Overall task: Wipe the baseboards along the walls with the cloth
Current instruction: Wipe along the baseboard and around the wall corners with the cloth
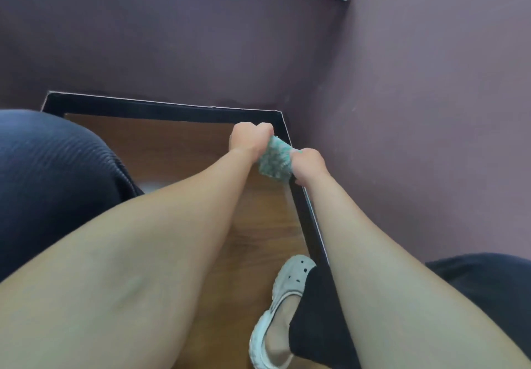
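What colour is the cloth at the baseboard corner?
Mottled teal-green and white, with a fluffy texture. The cloth shows in the head view, the only one.

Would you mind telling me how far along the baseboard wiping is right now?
Done: nothing shows it; neither black baseboard looks visibly cleaner anywhere. In hand: the left hand and right hand both grip the cloth at the right-wall baseboard, just by the corner. Left: I cannot tell whether the far-wall baseboard or the stretch towards the shoe has been wiped.
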A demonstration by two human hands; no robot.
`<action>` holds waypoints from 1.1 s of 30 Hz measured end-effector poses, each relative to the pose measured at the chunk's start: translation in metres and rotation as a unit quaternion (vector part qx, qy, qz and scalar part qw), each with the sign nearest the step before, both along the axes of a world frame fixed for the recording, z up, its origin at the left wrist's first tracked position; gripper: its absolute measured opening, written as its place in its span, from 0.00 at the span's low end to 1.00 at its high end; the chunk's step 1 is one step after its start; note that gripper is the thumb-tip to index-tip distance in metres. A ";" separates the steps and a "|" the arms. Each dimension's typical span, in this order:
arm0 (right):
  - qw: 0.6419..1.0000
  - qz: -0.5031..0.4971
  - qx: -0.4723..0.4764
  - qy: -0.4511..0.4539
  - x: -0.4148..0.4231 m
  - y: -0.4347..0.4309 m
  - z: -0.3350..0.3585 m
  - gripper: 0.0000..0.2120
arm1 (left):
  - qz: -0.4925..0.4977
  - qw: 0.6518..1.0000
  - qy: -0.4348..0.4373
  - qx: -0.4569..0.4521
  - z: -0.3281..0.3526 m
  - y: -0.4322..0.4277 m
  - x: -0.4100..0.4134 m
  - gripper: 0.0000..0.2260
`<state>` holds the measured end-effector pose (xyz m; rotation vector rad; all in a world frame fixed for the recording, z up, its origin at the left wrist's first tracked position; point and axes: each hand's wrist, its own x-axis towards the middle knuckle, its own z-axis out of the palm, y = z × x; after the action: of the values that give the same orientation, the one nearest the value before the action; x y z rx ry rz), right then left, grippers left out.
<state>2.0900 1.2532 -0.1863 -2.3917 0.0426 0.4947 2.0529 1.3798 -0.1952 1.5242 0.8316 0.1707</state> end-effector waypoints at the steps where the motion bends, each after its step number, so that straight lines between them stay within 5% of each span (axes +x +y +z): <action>1: 1.000 -0.004 -0.004 -0.002 -0.001 -0.005 0.000 0.08 | -0.002 1.000 -0.002 -0.004 -0.003 -0.005 0.002 0.16; 7: 0.998 -0.024 0.059 -0.003 -0.007 -0.024 -0.011 0.14 | -0.025 0.998 -0.010 -0.050 -0.011 -0.024 0.004 0.11; 11: 0.995 -0.022 0.095 0.009 0.017 -0.030 -0.038 0.19 | -0.036 0.999 -0.013 0.000 -0.024 -0.021 0.010 0.02; 15: 0.991 -0.021 0.122 0.044 0.006 -0.022 -0.031 0.15 | -0.031 0.999 0.005 0.040 -0.052 -0.008 0.006 0.09; 19: 0.984 -0.036 0.138 0.106 0.008 -0.018 -0.053 0.07 | -0.014 0.996 0.082 0.044 -0.086 -0.003 0.012 0.12; 26: 0.971 -0.096 0.152 0.158 0.051 -0.030 -0.098 0.11 | -0.035 0.979 0.179 0.092 -0.123 -0.015 0.058 0.06; 33: 0.952 -0.141 0.194 0.190 0.109 -0.046 -0.128 0.11 | -0.009 0.990 0.116 -0.077 -0.166 -0.055 0.141 0.13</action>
<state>2.1987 1.2069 -0.3144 -1.8407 0.4152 0.7428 2.1936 1.3245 -0.3609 1.4215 0.9913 -0.0851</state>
